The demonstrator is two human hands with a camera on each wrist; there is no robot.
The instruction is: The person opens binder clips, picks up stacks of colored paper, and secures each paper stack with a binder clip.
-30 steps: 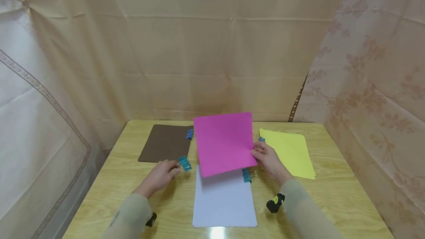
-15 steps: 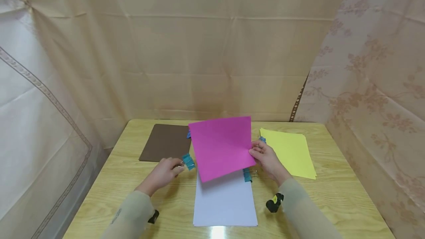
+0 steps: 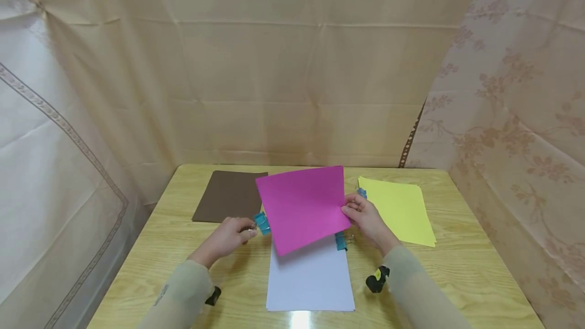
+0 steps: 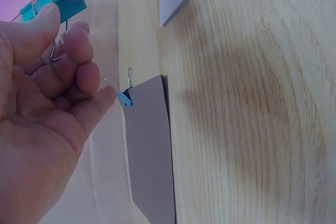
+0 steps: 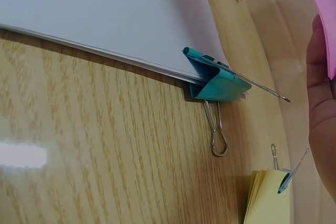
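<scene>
My left hand (image 3: 227, 239) pinches the wire handles of a teal binder clip (image 3: 262, 223), whose body meets the left edge of a tilted magenta paper stack (image 3: 303, 207). Whether the clip's mouth bites the paper cannot be told; in the left wrist view the clip (image 4: 55, 1) overlaps the pink edge. With thumb and fingers, my right hand (image 3: 367, 219) grips the magenta paper at its right edge, above the table. Under it lies a white paper stack (image 3: 311, 286), held at its right far corner by another teal binder clip (image 5: 223, 80).
On the wooden table (image 3: 461, 273), a brown paper stack (image 3: 230, 197) lies at the left back, with a blue clip (image 4: 125, 98) on its corner. A yellow paper stack (image 3: 402, 212) with a blue clip (image 3: 362, 193) lies at the right. Curtains (image 3: 292, 65) hang behind.
The teal clip in my left hand has moved right, up to the magenta paper's left edge. The magenta paper has come lower and tilted more, its left side shifting left.
</scene>
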